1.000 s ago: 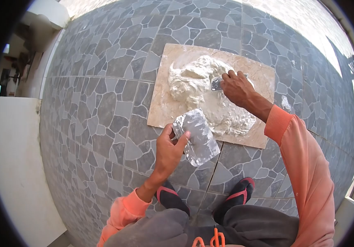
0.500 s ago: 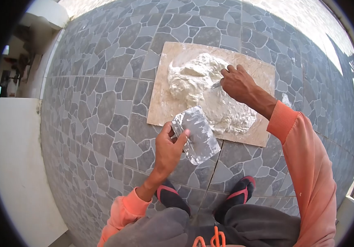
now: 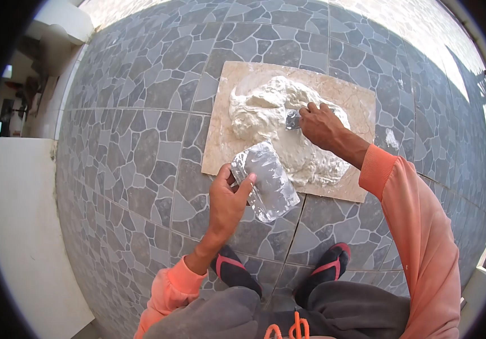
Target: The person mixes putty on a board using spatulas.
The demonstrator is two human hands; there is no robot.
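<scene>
White putty (image 3: 310,152), wet and lumpy, is spread over a beige tile board (image 3: 220,155) on the floor. My right hand (image 3: 325,125) is closed on a putty knife (image 3: 293,120) whose small metal blade touches the putty mid-board; its handle is hidden in my fingers. Nearer to me, my left hand (image 3: 229,198) pinches a wide, flat putty scraper (image 3: 268,181) by its left edge, thumb on top. White smears cover the scraper's grey face. It is held above the board's front edge, tilted.
Grey stone-patterned floor tiles (image 3: 135,141) surround the board. My feet in red-strapped sandals (image 3: 333,264) stand just in front of it. A low white wall (image 3: 22,226) runs along the left, and a white splash (image 3: 391,138) marks the floor at right.
My right hand has moved slightly down and left, and the putty knife's blade now shows more of its face. The left hand with the scraper has shifted slightly up and left.
</scene>
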